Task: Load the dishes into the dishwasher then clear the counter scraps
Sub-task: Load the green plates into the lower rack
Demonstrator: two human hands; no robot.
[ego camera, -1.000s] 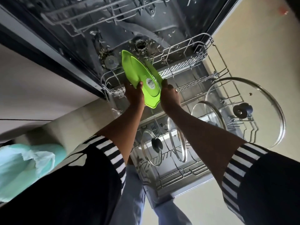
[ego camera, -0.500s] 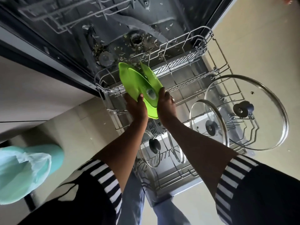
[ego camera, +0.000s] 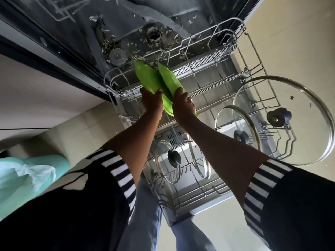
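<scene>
Two bright green plates stand on edge at the far end of the pulled-out lower dishwasher rack [ego camera: 226,57]. My left hand [ego camera: 151,101] grips the left green plate [ego camera: 146,77] by its near rim. My right hand [ego camera: 183,105] grips the right green plate [ego camera: 169,78] the same way. The two plates are spread apart at their far ends and overlap near my hands. Their lower edges are hidden behind my hands.
Glass lids stand in the rack: a large one [ego camera: 282,120] at right, a medium one [ego camera: 237,129], a small one [ego camera: 167,162] and another [ego camera: 199,158] edge-on. Food scraps litter the dishwasher tub floor [ego camera: 154,35]. A teal bin with a plastic bag [ego camera: 27,174] sits at left.
Both hands have carried the green plates farther toward the back of the rack. The plates have turned more edge-on and split apart at their far ends.
</scene>
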